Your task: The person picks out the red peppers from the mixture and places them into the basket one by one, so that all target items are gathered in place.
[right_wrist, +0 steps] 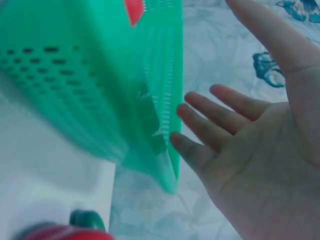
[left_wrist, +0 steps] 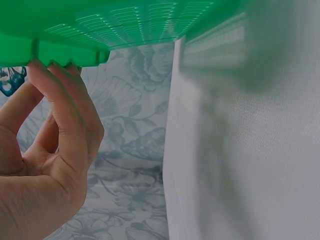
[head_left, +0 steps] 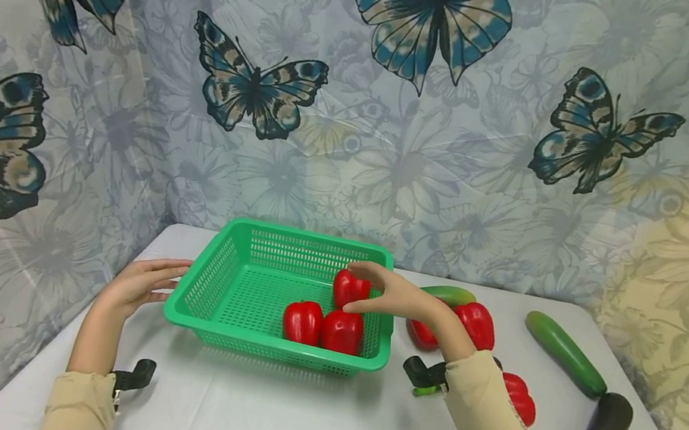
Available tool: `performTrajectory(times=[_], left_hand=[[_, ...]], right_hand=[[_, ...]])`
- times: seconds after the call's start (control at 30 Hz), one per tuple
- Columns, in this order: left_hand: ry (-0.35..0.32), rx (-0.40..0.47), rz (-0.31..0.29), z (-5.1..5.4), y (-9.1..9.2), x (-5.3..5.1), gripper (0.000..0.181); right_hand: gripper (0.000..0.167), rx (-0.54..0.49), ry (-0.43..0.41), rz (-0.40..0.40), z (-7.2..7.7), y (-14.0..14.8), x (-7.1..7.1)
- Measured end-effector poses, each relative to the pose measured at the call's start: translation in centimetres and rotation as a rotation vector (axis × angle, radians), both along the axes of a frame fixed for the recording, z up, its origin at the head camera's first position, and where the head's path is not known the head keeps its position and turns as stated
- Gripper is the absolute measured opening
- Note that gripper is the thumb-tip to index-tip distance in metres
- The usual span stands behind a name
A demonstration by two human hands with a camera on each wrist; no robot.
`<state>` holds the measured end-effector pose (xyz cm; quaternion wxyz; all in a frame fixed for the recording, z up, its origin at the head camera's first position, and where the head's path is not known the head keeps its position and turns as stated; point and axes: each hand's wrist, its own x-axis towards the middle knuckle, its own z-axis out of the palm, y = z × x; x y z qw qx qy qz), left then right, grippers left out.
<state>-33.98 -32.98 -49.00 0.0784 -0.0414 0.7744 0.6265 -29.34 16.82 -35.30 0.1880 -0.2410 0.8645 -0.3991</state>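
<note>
A green plastic basket (head_left: 273, 347) holds several red bell peppers, grouped at its right end. One bell pepper (head_left: 302, 321) lies beside another bell pepper (head_left: 342, 334), and a third bell pepper (head_left: 348, 289) sits behind them. My right hand (head_left: 396, 295) hovers over the basket's right rim, close to the rear pepper; in the right wrist view its fingers (right_wrist: 212, 117) are spread and the palm holds nothing. At the left end, my left hand (head_left: 141, 280) touches the basket rim with its fingertips, the fingers only slightly bent in the left wrist view.
Right of the basket lie a red bell pepper (head_left: 476, 324), a partly covered bell pepper (head_left: 518, 399) and a green cucumber-like vegetable (head_left: 449, 294). Farther right are another long green vegetable (head_left: 565, 354) and an eggplant (head_left: 604, 428). A butterfly-print cloth (head_left: 392, 177) hangs behind the white table (head_left: 254, 414).
</note>
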Motion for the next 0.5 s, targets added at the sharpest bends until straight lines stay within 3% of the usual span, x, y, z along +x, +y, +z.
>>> performTrajectory(times=[0.2,0.43,0.5], left_hand=[[0.031,0.001,-0.045,0.7,0.4,0.5,0.058],[0.014,0.013,-0.024,0.6,0.4,0.5,0.055],[0.02,0.012,-0.045,0.6,0.3,0.6,0.056]], right_hand=[[0.083,-0.042,0.045,-0.009,-0.3,2.1,0.6],[0.08,-0.051,0.118,-0.03,-0.5,4.7,1.3],[0.08,-0.044,0.119,-0.049,-0.6,5.5,1.6]])
